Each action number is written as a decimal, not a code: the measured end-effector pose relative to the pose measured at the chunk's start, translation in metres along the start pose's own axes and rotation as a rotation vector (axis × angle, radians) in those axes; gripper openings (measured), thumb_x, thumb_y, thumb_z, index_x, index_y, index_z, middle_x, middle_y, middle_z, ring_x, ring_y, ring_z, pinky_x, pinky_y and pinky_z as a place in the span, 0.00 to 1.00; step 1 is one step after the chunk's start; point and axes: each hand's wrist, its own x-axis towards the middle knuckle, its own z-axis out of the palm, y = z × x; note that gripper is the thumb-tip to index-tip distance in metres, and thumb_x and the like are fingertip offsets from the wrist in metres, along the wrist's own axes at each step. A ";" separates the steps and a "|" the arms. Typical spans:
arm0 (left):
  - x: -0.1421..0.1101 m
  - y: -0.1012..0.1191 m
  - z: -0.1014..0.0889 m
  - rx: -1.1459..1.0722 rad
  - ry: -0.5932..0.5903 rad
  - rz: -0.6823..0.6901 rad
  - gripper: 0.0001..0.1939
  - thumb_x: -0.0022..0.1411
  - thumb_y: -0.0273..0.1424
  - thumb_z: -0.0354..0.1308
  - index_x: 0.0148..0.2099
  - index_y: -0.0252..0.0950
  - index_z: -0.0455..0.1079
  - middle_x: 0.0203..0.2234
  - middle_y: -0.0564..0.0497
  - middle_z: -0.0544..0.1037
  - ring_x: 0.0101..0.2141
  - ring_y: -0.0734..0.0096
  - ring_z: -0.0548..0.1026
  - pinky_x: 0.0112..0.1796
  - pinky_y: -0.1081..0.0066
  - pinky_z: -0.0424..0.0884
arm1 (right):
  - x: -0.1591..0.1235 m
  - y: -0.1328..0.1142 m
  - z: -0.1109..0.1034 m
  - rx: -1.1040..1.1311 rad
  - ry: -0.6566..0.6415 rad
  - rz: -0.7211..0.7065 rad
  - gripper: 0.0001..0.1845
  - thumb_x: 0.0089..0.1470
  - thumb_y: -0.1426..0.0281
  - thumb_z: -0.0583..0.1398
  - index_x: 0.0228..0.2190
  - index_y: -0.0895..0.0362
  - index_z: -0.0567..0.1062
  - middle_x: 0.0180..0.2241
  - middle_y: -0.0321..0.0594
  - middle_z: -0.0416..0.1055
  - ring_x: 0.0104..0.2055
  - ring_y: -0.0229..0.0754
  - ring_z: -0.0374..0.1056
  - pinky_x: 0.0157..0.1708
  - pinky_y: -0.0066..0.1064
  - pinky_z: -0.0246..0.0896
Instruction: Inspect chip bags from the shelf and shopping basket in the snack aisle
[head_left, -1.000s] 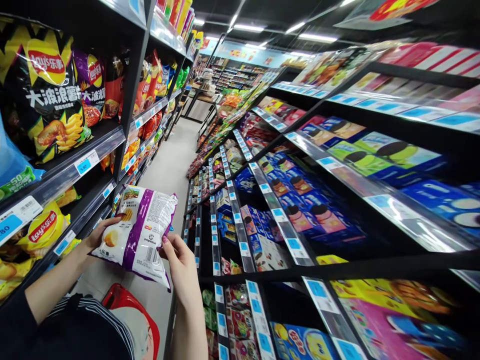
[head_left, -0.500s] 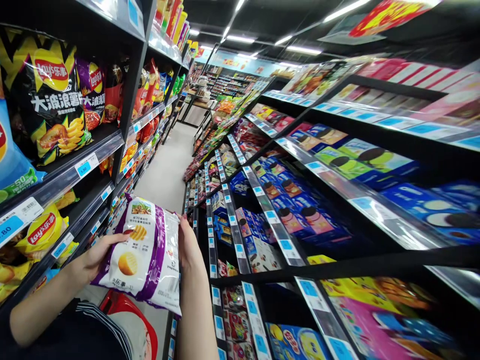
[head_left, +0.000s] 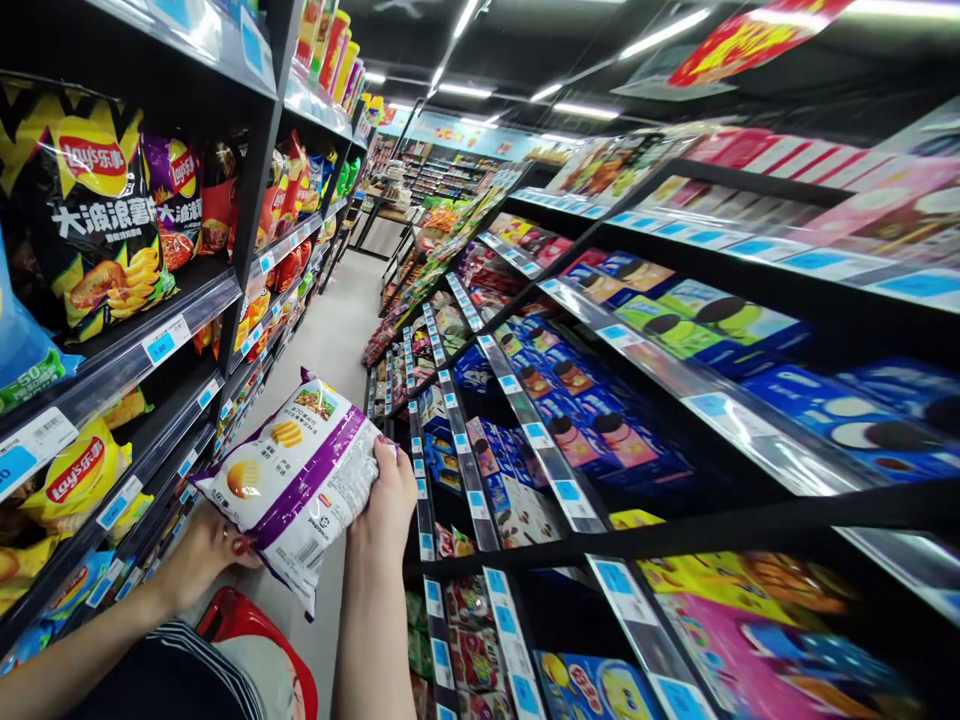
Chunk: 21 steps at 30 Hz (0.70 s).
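A white and purple bag of potato chips (head_left: 300, 480) is tilted in front of me, its back with printed text and a barcode facing up. My right hand (head_left: 386, 495) grips its right edge, the thumb on top and the other fingers hidden behind it. At the lower left edge of the bag is my left hand (head_left: 206, 555), its fingers curled against the edge and partly hidden. Below the bag, a red-rimmed object (head_left: 300, 650) with something pale inside stands close to my body.
On the left, shelves hold chip bags, among them a large black bag (head_left: 105, 210) and a yellow bag (head_left: 79, 475). Slanted shelves on the right carry blue cookie packs (head_left: 577, 400) and other packets. The aisle floor (head_left: 337, 310) runs ahead between them towards a counter.
The bag has turned and tilted, its lower right corner swinging left and down. My left hand has slid from the bag's left side to its lower edge. The right hand has shifted slightly right.
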 end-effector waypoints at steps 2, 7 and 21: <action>0.000 0.005 0.004 0.086 0.050 -0.006 0.17 0.51 0.45 0.62 0.28 0.35 0.75 0.19 0.46 0.78 0.23 0.64 0.76 0.28 0.68 0.72 | -0.002 -0.001 0.004 0.025 0.033 0.048 0.18 0.32 0.63 0.63 0.27 0.57 0.67 0.21 0.27 0.67 0.24 0.33 0.63 0.27 0.26 0.61; 0.000 0.012 0.008 0.110 0.136 0.008 0.20 0.50 0.42 0.63 0.15 0.34 0.70 0.11 0.48 0.74 0.15 0.67 0.73 0.24 0.70 0.71 | -0.004 -0.002 0.011 0.039 0.057 0.118 0.17 0.29 0.65 0.63 0.25 0.58 0.68 0.19 0.28 0.67 0.23 0.33 0.62 0.23 0.25 0.59; -0.013 -0.006 -0.004 0.081 0.500 0.076 0.19 0.53 0.42 0.61 0.21 0.31 0.75 0.13 0.51 0.75 0.17 0.70 0.71 0.23 0.72 0.69 | 0.010 0.059 -0.015 0.048 -0.018 0.416 0.11 0.28 0.73 0.65 0.20 0.58 0.69 0.18 0.34 0.70 0.22 0.37 0.66 0.21 0.27 0.62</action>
